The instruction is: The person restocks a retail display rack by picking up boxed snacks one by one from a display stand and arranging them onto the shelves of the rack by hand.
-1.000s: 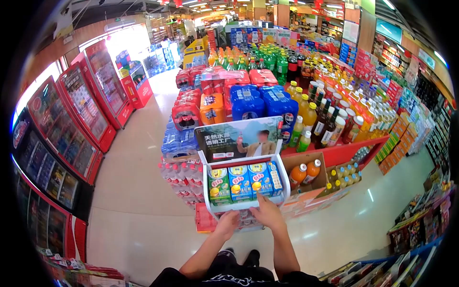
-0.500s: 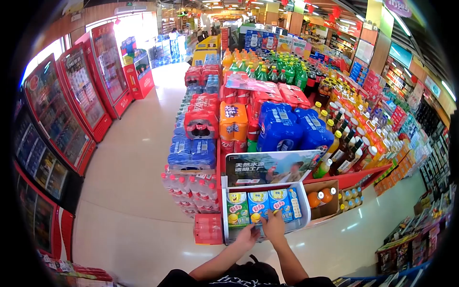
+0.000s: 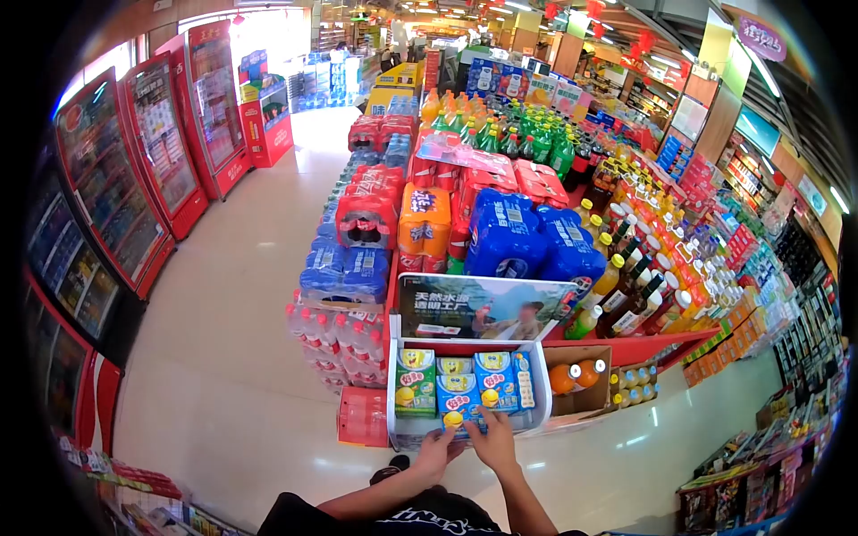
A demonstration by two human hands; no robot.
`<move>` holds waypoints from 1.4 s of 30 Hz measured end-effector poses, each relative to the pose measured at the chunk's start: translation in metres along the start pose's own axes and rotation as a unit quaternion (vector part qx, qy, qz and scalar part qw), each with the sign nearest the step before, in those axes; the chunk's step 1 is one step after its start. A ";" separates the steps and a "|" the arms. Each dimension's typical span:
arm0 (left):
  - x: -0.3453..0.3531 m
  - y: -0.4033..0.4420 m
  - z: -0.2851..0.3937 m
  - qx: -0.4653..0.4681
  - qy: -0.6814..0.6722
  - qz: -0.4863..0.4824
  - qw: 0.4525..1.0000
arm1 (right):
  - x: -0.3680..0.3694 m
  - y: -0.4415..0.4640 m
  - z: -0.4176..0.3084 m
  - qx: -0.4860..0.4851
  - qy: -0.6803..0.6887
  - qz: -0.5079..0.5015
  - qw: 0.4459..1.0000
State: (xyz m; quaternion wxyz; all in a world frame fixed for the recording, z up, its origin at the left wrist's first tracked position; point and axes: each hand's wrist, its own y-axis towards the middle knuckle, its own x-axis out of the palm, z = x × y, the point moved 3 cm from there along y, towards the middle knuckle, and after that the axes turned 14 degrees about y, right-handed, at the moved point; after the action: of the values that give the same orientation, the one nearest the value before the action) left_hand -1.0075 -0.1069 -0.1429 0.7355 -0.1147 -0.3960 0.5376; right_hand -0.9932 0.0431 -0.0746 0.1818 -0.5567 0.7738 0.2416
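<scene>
A white display bin [image 3: 542, 386] stands in front of me with small cartoon-printed boxes in it. A green box [image 3: 416, 384] is at the left and a blue box [image 3: 494, 380] at the right. Between them, a middle blue box [image 3: 458, 398] sits lower, with the top of another blue box [image 3: 454, 364] showing behind it. My left hand [image 3: 434, 454] grips the middle box's lower edge. My right hand [image 3: 492, 441] has its fingers closed at that box's lower right corner. Its fingertips are partly hidden.
A printed sign [image 3: 483, 308] rises behind the bin. Stacked drink packs [image 3: 505, 237] and bottles [image 3: 626, 299] stand beyond it. A red pack [image 3: 362, 416] is on the floor at left, and a carton of orange bottles [image 3: 572, 375] at right. Red fridges [image 3: 161, 143] line the left wall.
The middle blue box has come toward me in the bin, uncovering another box behind it. Both hands have moved with it, and the view has shifted slightly.
</scene>
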 end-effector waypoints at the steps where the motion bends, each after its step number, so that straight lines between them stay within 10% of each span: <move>1: 0.002 -0.007 -0.003 0.016 0.013 0.012 1.000 | -0.004 -0.002 0.000 0.000 0.030 -0.005 1.000; 11: 0.021 -0.108 -0.016 0.208 0.328 0.060 0.919 | -0.032 -0.059 -0.014 0.013 0.230 -0.005 0.973; 23: 0.011 -0.197 0.028 0.486 0.522 0.085 0.696 | -0.066 -0.120 -0.111 -0.081 0.267 0.121 0.953; 42: -0.078 -0.314 0.039 0.517 0.467 -0.182 0.693 | 0.001 -0.329 -0.235 -0.030 0.184 0.356 0.915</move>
State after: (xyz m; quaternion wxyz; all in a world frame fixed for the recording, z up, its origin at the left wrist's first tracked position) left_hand -0.8238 -0.3099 0.0339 0.8522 0.1218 0.3267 0.3902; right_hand -0.6838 -0.1799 0.0598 -0.0791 -0.2838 0.9329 0.2069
